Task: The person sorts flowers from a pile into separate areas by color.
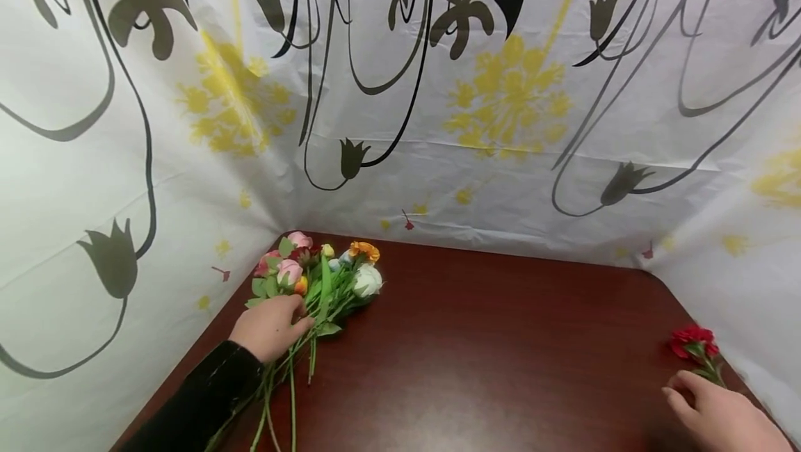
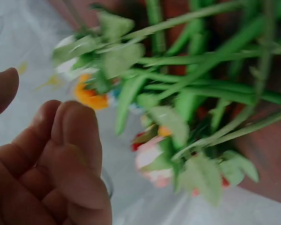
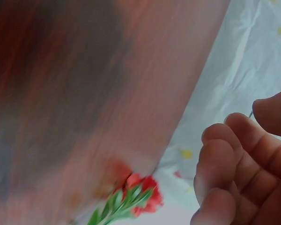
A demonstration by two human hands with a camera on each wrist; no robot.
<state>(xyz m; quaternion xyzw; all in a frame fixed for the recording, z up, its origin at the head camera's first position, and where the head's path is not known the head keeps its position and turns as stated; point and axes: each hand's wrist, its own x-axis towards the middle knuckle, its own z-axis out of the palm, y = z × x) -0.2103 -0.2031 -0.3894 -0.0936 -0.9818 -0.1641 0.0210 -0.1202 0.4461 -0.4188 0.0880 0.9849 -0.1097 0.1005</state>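
A bunch of artificial-looking flowers (image 1: 325, 288) lies at the table's left side, with pink, orange, red and white blooms and long green stems. My left hand (image 1: 270, 327) hovers over or beside the stems. In the left wrist view its fingers (image 2: 79, 140) are loosely bent, the thumb stands apart, and nothing shows between them. At the far right a red carnation (image 1: 694, 341) lies near the table edge. Just in front of it is my right hand (image 1: 719, 410). The right wrist view shows its relaxed fingers (image 3: 218, 161) and separate thumb holding nothing, with the carnation off to the side.
Everything lies on a dark reddish-brown table (image 1: 500, 341) with rounded corners. A white sheet (image 1: 407, 111) printed with grey tulips and yellow blossoms hangs behind it and along both sides. Several stems (image 1: 292, 403) extend toward the table's front.
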